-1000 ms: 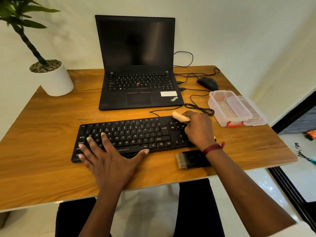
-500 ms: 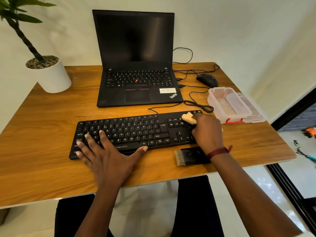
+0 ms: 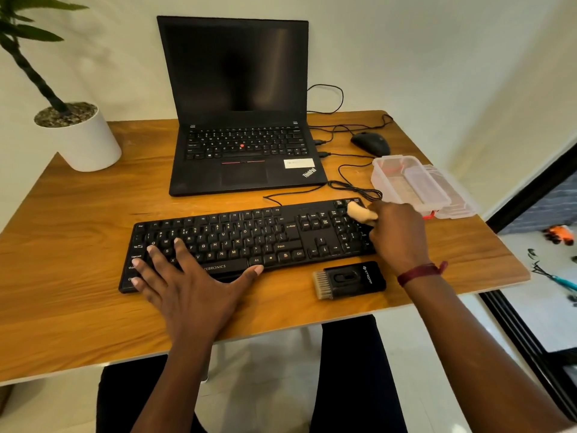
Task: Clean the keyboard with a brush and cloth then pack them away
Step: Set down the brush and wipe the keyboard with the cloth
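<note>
**A:** Where do we find the keyboard?

**B:** We see the black full-size keyboard [image 3: 281, 235] lying flat near the front edge of the brown wooden table [image 3: 78, 214]. Its long side runs across our view, and it sits in front of the open black laptop [image 3: 237, 120].

**A:** And our hands?

**B:** Our left hand [image 3: 190, 285] lies flat on the keyboard's left end. The fingers are straight and spread over the letter keys, and the thumb reaches out along the bottom row. Our right hand [image 3: 398, 235] is at the right end, over the number pad, with its fingers curled round the small beige rolled cloth [image 3: 360, 212]. The cloth's free end sticks out over the keys at the pad's far corner. We cannot tell whether it presses on them.

**A:** The brush?

**B:** We find the flat black brush [image 3: 349, 279] with pale bristles on the table, just in front of the keyboard's right part. Its bristles point left and neither hand touches it. Our right wrist, with a dark red thread band [image 3: 420, 271], is just to its right.

**A:** What else do we have on the table?

**B:** The clear plastic box [image 3: 409, 182] with a red latch stands open at the right edge, just beyond our right hand. Its clear lid [image 3: 452, 195] lies against its right side. A black mouse [image 3: 371, 143] sits behind the box, and black cables loop between the laptop and the keyboard. A round white pot [image 3: 84, 142] with a green plant stands at the far left corner.
</note>
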